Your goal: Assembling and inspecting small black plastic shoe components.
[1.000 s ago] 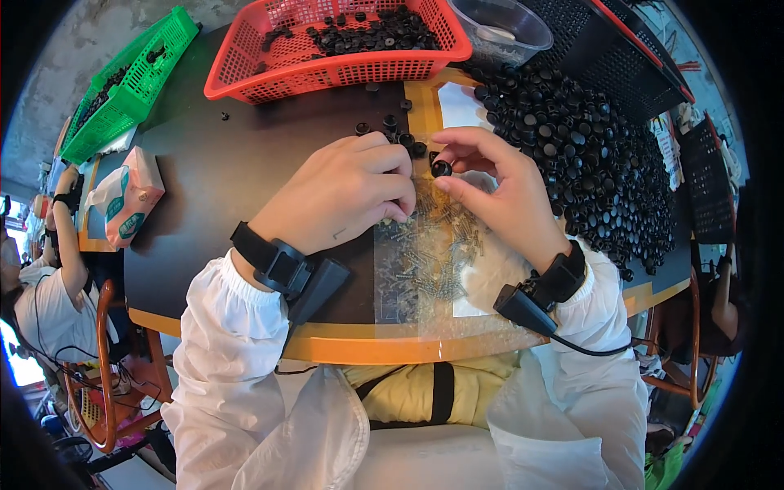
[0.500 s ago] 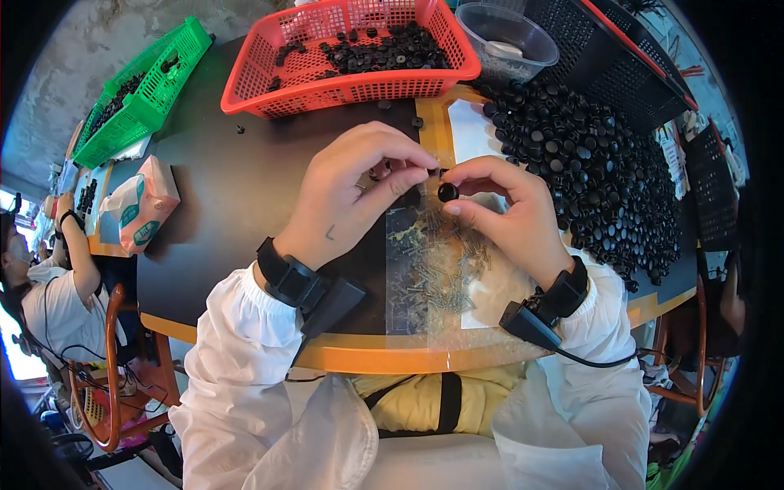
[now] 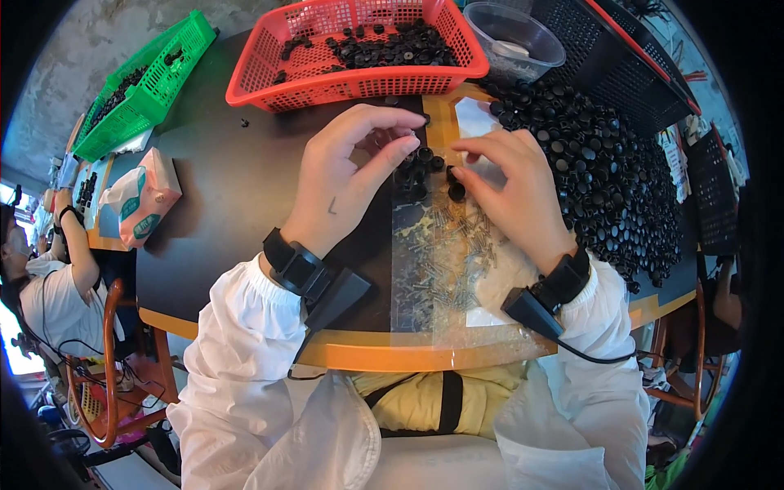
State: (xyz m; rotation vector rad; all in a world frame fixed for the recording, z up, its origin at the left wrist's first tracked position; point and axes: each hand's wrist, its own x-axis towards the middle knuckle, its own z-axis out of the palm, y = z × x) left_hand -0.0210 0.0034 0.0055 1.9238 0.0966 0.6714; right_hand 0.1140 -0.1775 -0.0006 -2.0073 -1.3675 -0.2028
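My left hand [image 3: 339, 175] is over the dark table, thumb and forefinger curled toward each other around something too small to make out; its other fingers are hidden behind. Beyond its fingertips lies a small black cap [image 3: 426, 120]. Close to its thumb sits a cluster of black round caps [image 3: 419, 167]. To the right, my right hand [image 3: 523, 192] has thumb and forefinger apart, with nothing visible between them. A black cap [image 3: 456, 192] lies just below its thumb. Between my wrists, many thin metal pins or screws [image 3: 449, 261] are scattered on clear film.
A large heap of black caps [image 3: 604, 163] spreads beyond my right hand. At the back are a red basket [image 3: 359, 86] holding black parts, a clear tub [image 3: 523, 41] and a black crate [image 3: 625, 73]. A green basket [image 3: 155, 102], tissue pack [image 3: 151, 200] and another person [image 3: 65, 294] are left.
Both hands have shifted upward, and the left has uncovered the cluster of caps. My right thumb and forefinger have moved off the black cap that was between them.
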